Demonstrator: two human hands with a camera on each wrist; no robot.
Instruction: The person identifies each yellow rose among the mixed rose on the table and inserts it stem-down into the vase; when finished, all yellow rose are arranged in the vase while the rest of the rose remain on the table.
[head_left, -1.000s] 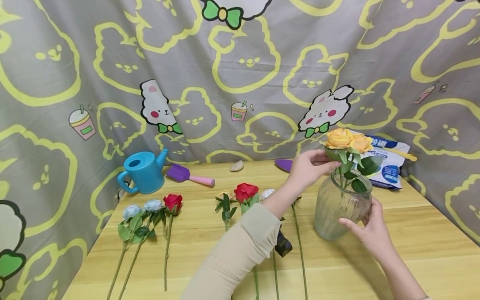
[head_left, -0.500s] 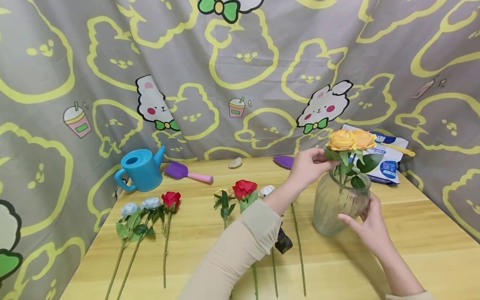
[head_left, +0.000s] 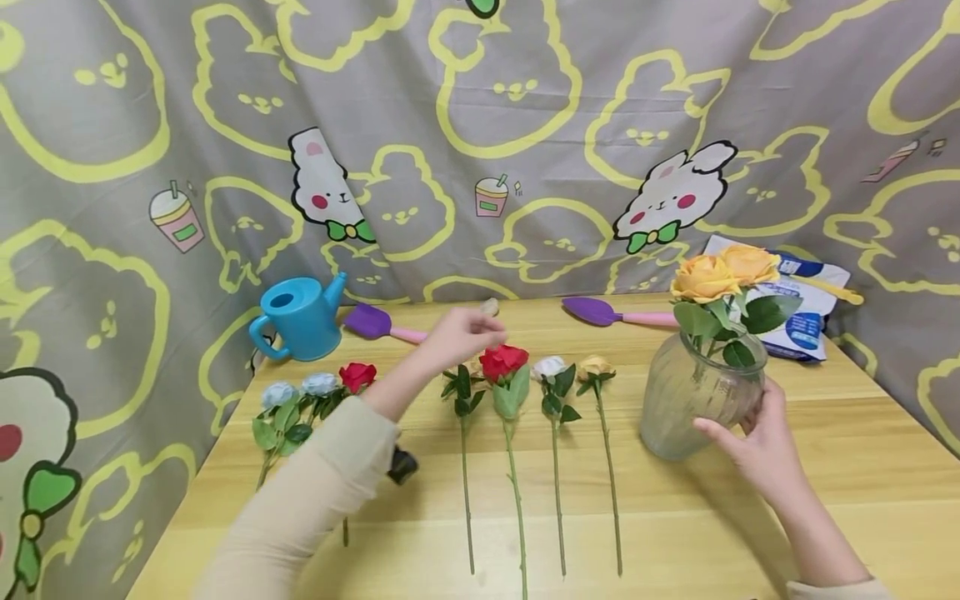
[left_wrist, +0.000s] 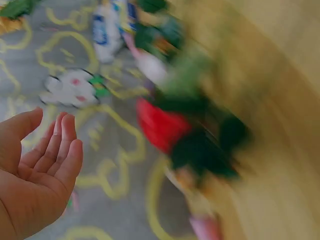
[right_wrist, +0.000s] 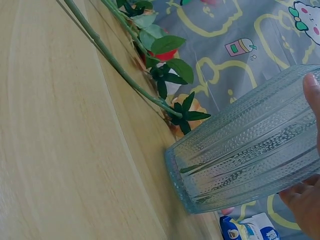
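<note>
The right hand (head_left: pixel 753 446), at the lower right of the head view, curls its fingers around the belly of the glass vase (head_left: pixel 693 400), which stands on the wooden table (head_left: pixel 825 483) with two yellow roses (head_left: pixel 723 271) in it. The left hand (head_left: pixel 461 333), near the middle of the frame, hovers with loose, spread fingers holding nothing, just above the red rose (head_left: pixel 504 364) lying in a row with a white rose (head_left: pixel 550 367) and a peach rose (head_left: pixel 596 367).

The vase looks top-heavy with the blooms leaning to the right; a loose hold or a nudge from a stem could tip it, and the ribbed, dimpled glass may slip on the smooth wood. The left wrist view is blurred, so a quick grab could miss the thin stem or knock the neighbouring stems out of line.

The vase is clear, rounded and narrow-necked; the petals look soft and fabric-like, the stems thin, long and stiff
</note>
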